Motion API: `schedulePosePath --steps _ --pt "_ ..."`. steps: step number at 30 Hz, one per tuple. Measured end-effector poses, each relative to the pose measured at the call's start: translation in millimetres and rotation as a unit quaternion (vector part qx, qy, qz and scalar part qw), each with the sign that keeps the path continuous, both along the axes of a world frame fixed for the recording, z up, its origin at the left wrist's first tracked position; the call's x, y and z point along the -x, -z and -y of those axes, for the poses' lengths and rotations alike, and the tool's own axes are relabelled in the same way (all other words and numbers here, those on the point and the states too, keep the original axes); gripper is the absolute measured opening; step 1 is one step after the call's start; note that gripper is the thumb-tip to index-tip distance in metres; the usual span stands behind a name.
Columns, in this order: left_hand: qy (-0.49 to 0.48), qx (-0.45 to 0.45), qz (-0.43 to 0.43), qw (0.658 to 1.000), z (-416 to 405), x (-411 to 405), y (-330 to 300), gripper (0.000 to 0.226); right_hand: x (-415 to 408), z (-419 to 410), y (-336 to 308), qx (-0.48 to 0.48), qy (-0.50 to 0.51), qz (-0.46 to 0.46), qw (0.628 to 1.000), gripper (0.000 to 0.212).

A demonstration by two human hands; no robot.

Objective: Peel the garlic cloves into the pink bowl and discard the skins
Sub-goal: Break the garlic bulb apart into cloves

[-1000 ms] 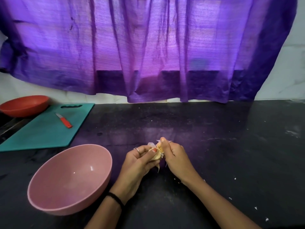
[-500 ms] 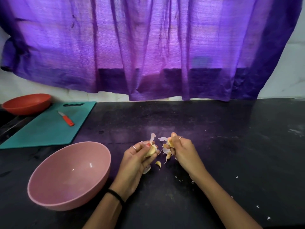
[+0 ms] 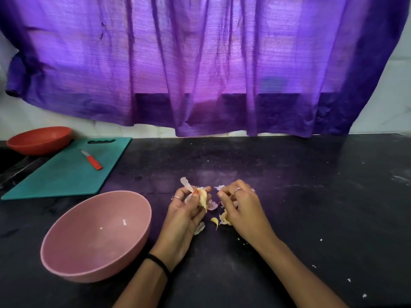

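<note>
Head view, step: I judge we are splitting garlic and stripping skin – nothing lies in the pink bowl (image 3: 95, 235) yet.
Left hand (image 3: 185, 215): fingers curl round a garlic piece (image 3: 202, 197), a loose skin (image 3: 186, 182) sticking up behind it.
Right hand (image 3: 241, 211): fingers bent over more garlic (image 3: 224, 217); whether it truly grips, I cannot tell.
Advice: I would pinch the skin at its tip and peel away – clove goes into the bowl just left of the hands.
Counter (image 3: 289, 185): black, near its front edge; skin scraps (image 3: 212, 205) between the hands, white flecks towards the right.
Room: teal cutting board (image 3: 62, 174) with a red knife (image 3: 93, 161) at the left back, orange bowl (image 3: 39, 140) beyond, purple curtain (image 3: 200, 63) behind.
</note>
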State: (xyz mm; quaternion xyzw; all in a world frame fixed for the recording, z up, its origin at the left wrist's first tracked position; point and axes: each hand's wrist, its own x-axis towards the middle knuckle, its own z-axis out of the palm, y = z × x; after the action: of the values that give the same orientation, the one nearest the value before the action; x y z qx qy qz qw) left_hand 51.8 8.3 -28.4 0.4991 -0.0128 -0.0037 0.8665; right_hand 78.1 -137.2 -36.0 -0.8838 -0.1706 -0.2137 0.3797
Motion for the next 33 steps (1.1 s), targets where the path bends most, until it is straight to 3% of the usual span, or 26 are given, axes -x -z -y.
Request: schedulePosePath --steps 4,9,15,20,33 --pt "0.032 -0.034 0.054 0.997 3 1 0 0.038 14 -11 -12 -0.113 -0.081 -0.094 0.986 0.026" --pt "0.056 -0.138 0.093 0.985 8 5 2 0.033 22 -16 -19 -0.172 -0.137 -0.154 0.963 0.027" --pt "-0.103 -0.279 0.162 0.941 9 5 3 0.027 20 -14 -14 -0.207 -0.137 -0.174 0.953 0.017" --pt "-0.109 -0.248 0.125 0.955 8 6 2 0.025 20 -12 -15 -0.224 -0.137 -0.159 0.952 0.008" --pt "-0.09 -0.166 0.124 0.974 7 8 3 0.016 17 -12 -17 -0.282 -0.187 -0.222 0.914 0.024"
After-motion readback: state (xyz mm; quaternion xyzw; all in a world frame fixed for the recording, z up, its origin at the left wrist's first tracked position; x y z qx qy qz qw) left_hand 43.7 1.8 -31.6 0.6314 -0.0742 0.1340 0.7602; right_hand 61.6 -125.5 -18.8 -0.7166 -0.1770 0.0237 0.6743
